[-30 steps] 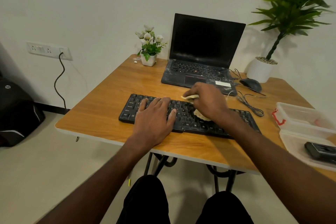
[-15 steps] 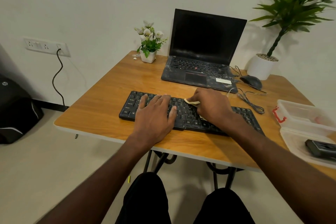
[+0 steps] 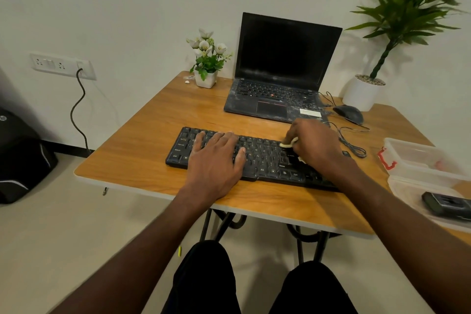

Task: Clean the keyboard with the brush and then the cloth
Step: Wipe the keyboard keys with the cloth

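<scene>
Now the right hand, its grip bunched round the cloth, has slid toward the keyboard's right end; the left hand stays flat, steadying, so wiping nears completion.

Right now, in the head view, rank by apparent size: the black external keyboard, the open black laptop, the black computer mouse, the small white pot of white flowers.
Largest to smallest:
1. Open black laptop
2. Black external keyboard, partly covered by both hands
3. Small white pot of white flowers
4. Black computer mouse

The keyboard sits nearer the camera, so laptop versus keyboard is unsure.
</scene>
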Demonstrator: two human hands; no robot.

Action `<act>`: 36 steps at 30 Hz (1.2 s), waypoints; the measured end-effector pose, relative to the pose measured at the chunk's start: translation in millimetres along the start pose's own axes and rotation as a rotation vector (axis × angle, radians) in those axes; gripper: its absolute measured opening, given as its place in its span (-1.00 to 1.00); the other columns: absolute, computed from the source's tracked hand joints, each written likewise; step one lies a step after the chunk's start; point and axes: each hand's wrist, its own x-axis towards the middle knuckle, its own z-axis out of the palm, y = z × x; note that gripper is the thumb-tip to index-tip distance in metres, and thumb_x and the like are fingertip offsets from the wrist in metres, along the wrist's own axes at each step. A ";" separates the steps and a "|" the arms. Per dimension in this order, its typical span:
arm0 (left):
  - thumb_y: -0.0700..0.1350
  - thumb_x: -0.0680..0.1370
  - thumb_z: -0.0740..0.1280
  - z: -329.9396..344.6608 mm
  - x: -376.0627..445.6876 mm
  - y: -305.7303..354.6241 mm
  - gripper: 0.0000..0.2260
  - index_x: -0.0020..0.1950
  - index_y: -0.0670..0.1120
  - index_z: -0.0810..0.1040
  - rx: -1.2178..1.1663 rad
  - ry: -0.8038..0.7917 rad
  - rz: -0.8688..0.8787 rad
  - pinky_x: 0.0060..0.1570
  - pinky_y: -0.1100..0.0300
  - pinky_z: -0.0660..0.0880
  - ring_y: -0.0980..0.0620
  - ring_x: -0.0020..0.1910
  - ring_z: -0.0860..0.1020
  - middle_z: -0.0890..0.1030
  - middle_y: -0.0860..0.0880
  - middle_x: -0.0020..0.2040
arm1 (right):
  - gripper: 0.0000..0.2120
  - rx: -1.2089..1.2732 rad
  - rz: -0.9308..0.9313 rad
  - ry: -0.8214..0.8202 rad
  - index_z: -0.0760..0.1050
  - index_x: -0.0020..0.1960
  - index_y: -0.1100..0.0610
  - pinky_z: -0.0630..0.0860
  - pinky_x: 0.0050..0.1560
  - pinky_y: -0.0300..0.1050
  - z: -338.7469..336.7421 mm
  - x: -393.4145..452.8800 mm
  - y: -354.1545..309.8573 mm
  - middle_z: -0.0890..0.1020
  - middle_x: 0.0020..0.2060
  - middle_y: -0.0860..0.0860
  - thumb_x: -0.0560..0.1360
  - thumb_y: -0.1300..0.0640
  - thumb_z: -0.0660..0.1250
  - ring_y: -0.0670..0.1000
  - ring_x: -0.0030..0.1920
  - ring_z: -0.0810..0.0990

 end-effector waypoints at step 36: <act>0.23 0.71 -0.10 -1.5 -0.1 4.0 -0.44 0.54 0.03 0.45 0.033 0.021 -0.001 0.65 -0.21 0.02 0.03 0.59 0.37 0.48 0.00 0.57 | -0.69 0.089 0.297 0.012 0.70 0.20 -0.07 0.59 -0.06 0.01 -13.0 -20.7 64.6 0.69 0.20 -0.01 0.51 0.20 0.48 0.07 0.15 0.62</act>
